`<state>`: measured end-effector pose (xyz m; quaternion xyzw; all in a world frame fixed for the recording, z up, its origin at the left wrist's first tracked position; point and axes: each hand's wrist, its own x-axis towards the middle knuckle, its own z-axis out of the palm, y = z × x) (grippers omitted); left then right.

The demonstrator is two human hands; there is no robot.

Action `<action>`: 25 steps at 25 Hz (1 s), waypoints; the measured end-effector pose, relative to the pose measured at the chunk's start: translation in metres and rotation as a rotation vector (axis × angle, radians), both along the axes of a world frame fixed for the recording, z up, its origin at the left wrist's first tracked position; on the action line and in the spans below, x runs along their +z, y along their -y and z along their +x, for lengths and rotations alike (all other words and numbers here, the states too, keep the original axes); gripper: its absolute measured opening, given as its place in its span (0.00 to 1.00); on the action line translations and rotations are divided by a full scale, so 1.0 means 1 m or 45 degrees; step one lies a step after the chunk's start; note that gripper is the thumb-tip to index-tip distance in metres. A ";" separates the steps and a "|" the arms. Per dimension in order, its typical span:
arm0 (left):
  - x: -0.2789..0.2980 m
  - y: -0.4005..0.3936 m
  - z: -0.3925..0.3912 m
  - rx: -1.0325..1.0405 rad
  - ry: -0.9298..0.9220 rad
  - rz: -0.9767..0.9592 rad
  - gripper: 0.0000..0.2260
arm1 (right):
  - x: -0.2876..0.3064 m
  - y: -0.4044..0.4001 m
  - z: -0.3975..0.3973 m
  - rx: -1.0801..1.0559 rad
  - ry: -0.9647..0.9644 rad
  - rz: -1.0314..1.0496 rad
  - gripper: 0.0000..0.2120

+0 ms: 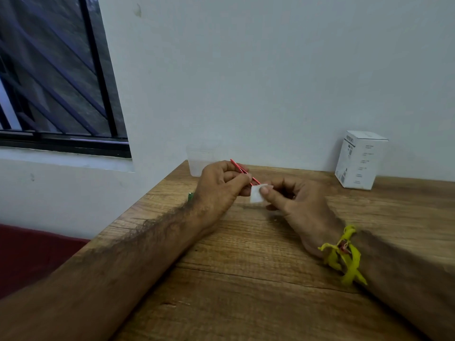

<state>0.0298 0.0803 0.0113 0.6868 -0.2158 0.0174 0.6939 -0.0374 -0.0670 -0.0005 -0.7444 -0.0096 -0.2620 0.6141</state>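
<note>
Wooden table (246,279): left fingers (242,179) pinch two red sticks (236,164), right fingers (270,195) one white square (256,195).

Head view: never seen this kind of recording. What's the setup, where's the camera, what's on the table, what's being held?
There is no machine here: a person works with two bare hands, and the one picture comes from a camera worn on the head, looking forward and down. The left hand pinches a thin red tool, which looks like tweezers, its tip at a small white square pinched by the right hand. Both are above a wooden table. At its far edge, by the wall, stand a clear plastic cup and a white box. A yellow band is tied round the right wrist.
</note>
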 end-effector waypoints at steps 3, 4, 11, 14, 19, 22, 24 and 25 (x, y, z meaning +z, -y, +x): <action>-0.003 0.000 0.002 0.085 0.001 -0.084 0.03 | 0.000 0.005 -0.002 -0.451 0.438 -0.502 0.02; -0.003 0.000 0.002 0.093 -0.002 -0.100 0.04 | 0.000 0.004 -0.004 -0.512 0.565 -0.697 0.03; -0.003 0.004 0.000 0.107 0.020 -0.110 0.04 | -0.005 0.003 -0.004 -0.469 0.493 -1.128 0.02; -0.004 0.004 0.000 0.114 0.029 -0.086 0.04 | -0.004 0.002 -0.005 -0.483 0.461 -1.109 0.01; -0.006 0.006 -0.001 0.145 0.019 -0.062 0.04 | -0.006 0.001 -0.004 -0.398 0.329 -1.155 0.04; -0.007 0.008 -0.002 0.152 0.017 -0.059 0.05 | -0.006 0.000 -0.004 -0.387 0.256 -1.140 0.05; -0.008 0.009 -0.005 0.152 0.015 -0.055 0.05 | -0.006 -0.002 -0.004 -0.365 0.248 -1.068 0.05; -0.009 0.009 -0.006 0.152 0.015 -0.042 0.05 | -0.006 -0.003 -0.003 -0.350 0.245 -1.011 0.05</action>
